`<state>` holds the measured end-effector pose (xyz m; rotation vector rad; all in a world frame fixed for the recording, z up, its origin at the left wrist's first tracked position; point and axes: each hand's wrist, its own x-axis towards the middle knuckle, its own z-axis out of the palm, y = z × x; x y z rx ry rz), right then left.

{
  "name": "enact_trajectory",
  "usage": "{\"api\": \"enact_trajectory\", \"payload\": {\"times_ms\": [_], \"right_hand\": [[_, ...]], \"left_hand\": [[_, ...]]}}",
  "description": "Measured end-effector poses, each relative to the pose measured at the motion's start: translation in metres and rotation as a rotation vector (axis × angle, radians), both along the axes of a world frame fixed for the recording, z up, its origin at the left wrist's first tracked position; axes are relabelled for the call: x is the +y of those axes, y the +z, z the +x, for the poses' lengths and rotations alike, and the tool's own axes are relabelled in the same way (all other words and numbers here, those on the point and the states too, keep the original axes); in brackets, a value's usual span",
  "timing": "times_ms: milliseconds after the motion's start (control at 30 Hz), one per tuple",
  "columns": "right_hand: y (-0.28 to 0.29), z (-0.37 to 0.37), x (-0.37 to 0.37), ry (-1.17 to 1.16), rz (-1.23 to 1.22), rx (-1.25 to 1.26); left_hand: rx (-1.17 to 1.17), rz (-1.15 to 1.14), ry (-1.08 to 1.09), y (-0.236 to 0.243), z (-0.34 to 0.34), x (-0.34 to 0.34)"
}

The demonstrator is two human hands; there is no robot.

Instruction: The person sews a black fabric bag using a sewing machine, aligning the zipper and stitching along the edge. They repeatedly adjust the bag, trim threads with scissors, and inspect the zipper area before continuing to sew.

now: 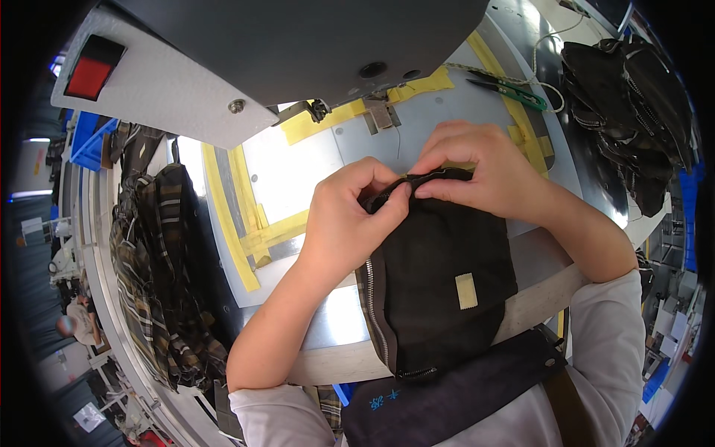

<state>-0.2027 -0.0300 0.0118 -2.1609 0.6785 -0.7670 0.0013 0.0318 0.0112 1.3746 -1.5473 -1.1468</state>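
A dark olive-brown garment piece (439, 276) lies in front of me over the table's near edge. A metal zipper (378, 313) runs down its left side, and a small pale label (466, 291) sits on its right half. My left hand (354, 208) pinches its folded top edge between thumb and fingers. Close beside it, my right hand (477, 171) pinches the same edge farther right, fingertips nearly meeting the left ones. Just beyond my hands is the sewing machine's needle area (381, 115), with a thread hanging from it. The fingertips partly hide the fold.
The dark machine head (328, 45) overhangs the work plate, which is marked with yellow tape (275, 232). Green-handled thread snips (514, 93) lie at the upper right. Dark zippered pieces (629, 112) are heaped at right, plaid fabric (160, 276) at left. A person (78, 320) is far left.
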Motion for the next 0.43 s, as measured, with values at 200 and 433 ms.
{"api": "enact_trajectory", "payload": {"times_ms": [200, 433], "right_hand": [[-0.0008, -0.0003, -0.0011, -0.010, 0.023, 0.027], [0.0047, -0.0021, -0.0003, -0.040, 0.085, 0.084]], "left_hand": [[-0.085, -0.150, -0.046, -0.0060, 0.0021, 0.0000], [-0.144, -0.202, -0.127, -0.0005, 0.0023, -0.0013]]}}
